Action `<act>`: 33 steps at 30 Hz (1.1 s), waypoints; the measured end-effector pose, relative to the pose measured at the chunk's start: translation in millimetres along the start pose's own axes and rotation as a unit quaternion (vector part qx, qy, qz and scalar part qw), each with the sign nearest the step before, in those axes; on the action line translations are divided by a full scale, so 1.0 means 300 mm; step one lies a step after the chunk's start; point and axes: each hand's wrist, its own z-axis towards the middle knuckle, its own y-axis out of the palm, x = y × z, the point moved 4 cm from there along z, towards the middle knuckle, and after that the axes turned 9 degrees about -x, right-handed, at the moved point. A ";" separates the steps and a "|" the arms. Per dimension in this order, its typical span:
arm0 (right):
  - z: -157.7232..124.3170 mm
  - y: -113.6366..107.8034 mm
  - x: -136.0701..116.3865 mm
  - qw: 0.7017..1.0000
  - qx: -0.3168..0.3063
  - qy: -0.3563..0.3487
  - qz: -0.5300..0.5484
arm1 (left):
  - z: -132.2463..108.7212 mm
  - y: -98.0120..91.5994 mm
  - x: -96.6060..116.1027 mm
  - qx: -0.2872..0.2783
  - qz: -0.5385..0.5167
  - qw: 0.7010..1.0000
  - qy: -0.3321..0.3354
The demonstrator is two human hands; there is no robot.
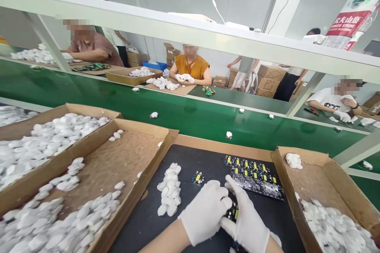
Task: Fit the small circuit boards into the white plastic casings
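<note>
Both my hands wear white gloves and meet over a black mat at the bottom centre. My left hand is curled, its fingers pressed against my right hand. Between them shows a small circuit board with yellow and green parts, gripped by both hands. A panel of several joined circuit boards lies just beyond my right hand. One loose board and a pile of white plastic shells lie left of my hands.
Cardboard trays of white shells stand at left, far left and right. A green conveyor belt carries scattered white pieces beyond. Other gloved people work on the belt's far side, with stacked boxes behind. A metal frame crosses overhead.
</note>
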 end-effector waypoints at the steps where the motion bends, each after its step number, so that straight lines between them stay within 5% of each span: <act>1: 0.001 -0.005 -0.001 1.000 -0.002 -0.005 -0.005 | -0.005 0.001 -0.005 0.020 -0.010 1.000 -0.009; 6: 0.009 -0.024 -0.001 0.983 0.015 -0.017 -0.185 | -0.017 -0.002 -0.041 0.072 -0.055 0.993 -0.079; 12: 0.016 0.007 -0.001 0.934 0.009 -0.019 -0.357 | 0.008 -0.019 -0.021 -0.062 -0.021 0.992 -0.112; 17: 0.011 0.041 -0.018 0.940 -0.026 0.005 -0.340 | 0.001 0.000 -0.012 -0.134 -0.017 0.979 -0.152; 27: -0.024 0.016 -0.058 0.920 0.131 -0.182 -0.323 | -0.003 0.008 -0.016 -0.082 -0.134 0.968 -0.194; 33: -0.034 -0.026 -0.025 0.957 0.160 -0.138 -0.200 | -0.024 0.020 0.018 -0.018 -0.174 0.961 -0.213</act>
